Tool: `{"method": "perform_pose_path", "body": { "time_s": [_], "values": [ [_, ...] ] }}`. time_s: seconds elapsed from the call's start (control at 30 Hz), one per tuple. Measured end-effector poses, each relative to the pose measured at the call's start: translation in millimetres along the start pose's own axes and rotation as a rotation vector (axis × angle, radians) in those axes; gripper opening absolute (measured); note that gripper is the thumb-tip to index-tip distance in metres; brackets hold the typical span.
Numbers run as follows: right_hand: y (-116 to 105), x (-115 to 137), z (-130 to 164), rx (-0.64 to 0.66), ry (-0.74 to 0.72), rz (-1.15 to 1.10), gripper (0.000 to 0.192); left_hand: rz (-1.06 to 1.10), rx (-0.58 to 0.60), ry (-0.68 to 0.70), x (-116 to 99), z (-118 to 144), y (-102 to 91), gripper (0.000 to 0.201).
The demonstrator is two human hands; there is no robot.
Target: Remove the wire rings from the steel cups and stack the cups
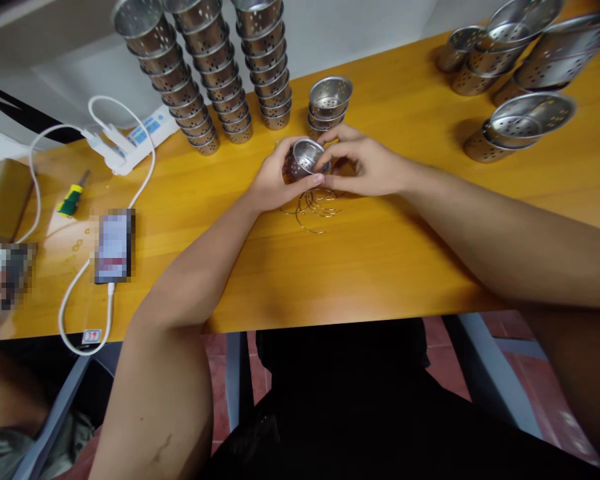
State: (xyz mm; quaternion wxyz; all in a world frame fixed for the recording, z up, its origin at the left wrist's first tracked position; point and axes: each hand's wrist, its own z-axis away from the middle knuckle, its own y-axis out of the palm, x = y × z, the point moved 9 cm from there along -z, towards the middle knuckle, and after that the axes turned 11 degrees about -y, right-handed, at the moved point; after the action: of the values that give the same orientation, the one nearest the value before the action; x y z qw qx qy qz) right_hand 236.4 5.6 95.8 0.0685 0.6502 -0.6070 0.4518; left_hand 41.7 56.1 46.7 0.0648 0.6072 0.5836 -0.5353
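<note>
The left hand (273,181) is cupping a perforated steel cup (305,157) (mouth tilted up) near the worktop's (380,267) far edge; the right hand's (363,167) fingertips are pinching its rim. Steadying the cup above the wire rings (316,205) looks advisable.

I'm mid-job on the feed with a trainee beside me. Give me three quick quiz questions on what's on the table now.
1. What do both hands grip?
2. True or false: the wire rings lie on the table under the hands.
3. Where does the screwdriver lie: A beside the hands, B at the table's left end?

Key:
1. A perforated metal cup, between left hand and right hand.
2. True: wire rings, table.
3. B: screwdriver.
</note>
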Motion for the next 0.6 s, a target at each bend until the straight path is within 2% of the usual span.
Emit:
{"method": "perform_pose_path", "body": {
  "time_s": [0.13,0.5,0.6],
  "values": [
    [-3,-11,3,-0.069,0.046,-0.051,0.081,0.013,-0.011,-0.019,5,-1,-1.6,0.102],
    [4,4,0,-0.036,-0.015,-0.018,0.067,0.065,0.007,-0.056,9,-1,0.4,0.106],
    [-1,10,-3,-0.03,-0.036,0.002,0.061,0.092,0.011,-0.041,6,-1,0.9,0.106]
  ]
}}
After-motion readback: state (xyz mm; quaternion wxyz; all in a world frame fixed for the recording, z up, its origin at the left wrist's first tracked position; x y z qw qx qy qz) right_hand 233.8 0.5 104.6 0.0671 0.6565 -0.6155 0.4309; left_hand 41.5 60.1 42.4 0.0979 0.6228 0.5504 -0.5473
